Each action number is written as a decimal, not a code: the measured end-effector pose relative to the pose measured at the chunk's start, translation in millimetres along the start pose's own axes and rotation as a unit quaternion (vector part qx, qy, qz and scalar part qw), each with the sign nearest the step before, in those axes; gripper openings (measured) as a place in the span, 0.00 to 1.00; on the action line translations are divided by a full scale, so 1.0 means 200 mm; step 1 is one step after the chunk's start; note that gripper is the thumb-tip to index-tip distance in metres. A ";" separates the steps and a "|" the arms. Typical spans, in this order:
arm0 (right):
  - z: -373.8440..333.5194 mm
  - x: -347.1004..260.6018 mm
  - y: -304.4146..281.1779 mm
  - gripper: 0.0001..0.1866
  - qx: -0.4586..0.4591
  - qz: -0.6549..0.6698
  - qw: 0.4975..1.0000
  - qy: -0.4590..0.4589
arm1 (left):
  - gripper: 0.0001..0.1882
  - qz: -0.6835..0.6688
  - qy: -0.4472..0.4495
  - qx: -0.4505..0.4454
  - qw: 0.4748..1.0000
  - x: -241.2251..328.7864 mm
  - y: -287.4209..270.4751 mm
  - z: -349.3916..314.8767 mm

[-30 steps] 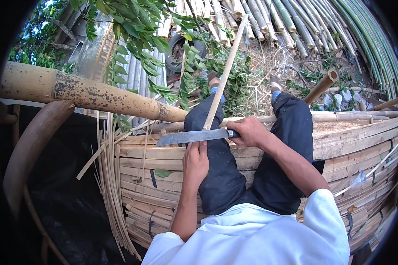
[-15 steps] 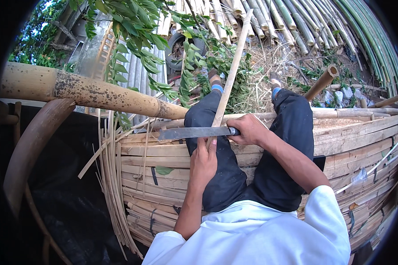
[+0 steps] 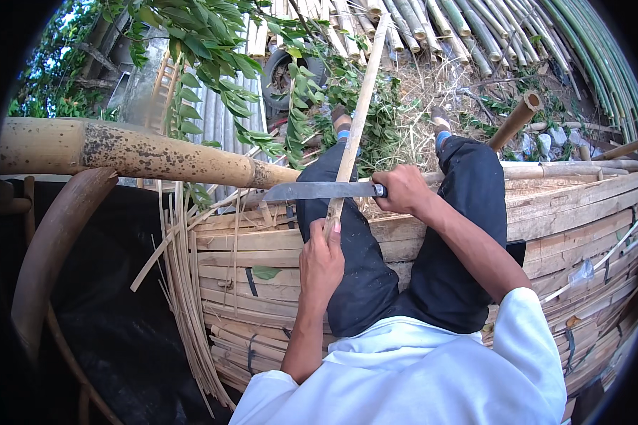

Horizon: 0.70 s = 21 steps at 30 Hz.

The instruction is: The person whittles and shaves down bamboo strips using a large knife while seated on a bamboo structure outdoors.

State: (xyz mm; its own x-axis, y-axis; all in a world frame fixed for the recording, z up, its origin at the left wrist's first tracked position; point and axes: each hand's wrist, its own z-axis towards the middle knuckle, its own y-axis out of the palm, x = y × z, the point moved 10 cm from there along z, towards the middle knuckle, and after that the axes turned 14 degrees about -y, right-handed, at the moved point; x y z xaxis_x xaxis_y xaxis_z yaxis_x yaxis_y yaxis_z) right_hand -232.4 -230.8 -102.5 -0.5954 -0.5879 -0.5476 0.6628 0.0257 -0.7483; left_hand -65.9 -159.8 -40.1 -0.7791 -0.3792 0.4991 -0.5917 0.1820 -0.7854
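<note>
My left hand (image 3: 322,263) is closed round the near end of a long bamboo strip (image 3: 361,110), which slants away from me over my left thigh. In my right hand (image 3: 403,190) is the dark handle of a machete (image 3: 319,190). Its broad grey blade lies across the strip, a short way beyond my left fingers, with the tip pointing left. Blade and strip appear to touch. The far end of the strip reaches up toward the bamboo poles on the ground.
I sit on stacked bamboo slats (image 3: 262,258). Thin split strips (image 3: 181,304) hang at their left end. A thick bamboo pole (image 3: 170,152) crosses on the left above a dark sheet (image 3: 120,283). Ahead are leafy branches (image 3: 213,49), a tyre (image 3: 276,78) and many bamboo poles (image 3: 468,32).
The machete and my right hand have moved up along the strip, away from my left hand. The strip has shifted slightly left. My left hand keeps its hold.
</note>
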 end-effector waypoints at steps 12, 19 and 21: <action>-0.04 0.43 -0.12 0.11 0.008 0.020 0.970 0.241 | 0.19 -0.038 -0.059 -0.031 0.997 -0.17 -0.07 -0.11; 0.00 0.34 -0.12 0.10 0.058 0.079 0.973 0.207 | 0.20 -0.058 -0.014 0.010 0.998 -0.17 -0.10 -0.17; 0.03 0.18 -0.04 0.08 0.028 0.097 0.987 0.121 | 0.19 -0.078 -0.004 0.007 0.997 -0.15 -0.11 -0.15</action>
State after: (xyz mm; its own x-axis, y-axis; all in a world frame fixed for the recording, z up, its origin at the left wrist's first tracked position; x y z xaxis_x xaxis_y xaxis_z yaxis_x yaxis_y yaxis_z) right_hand -257.0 -256.4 -114.7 -0.5410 -0.3654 -0.7575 0.7957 0.0695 -0.6017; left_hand -35.3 -125.3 -27.4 -0.6757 -0.4095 0.6129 -0.7030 0.1079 -0.7029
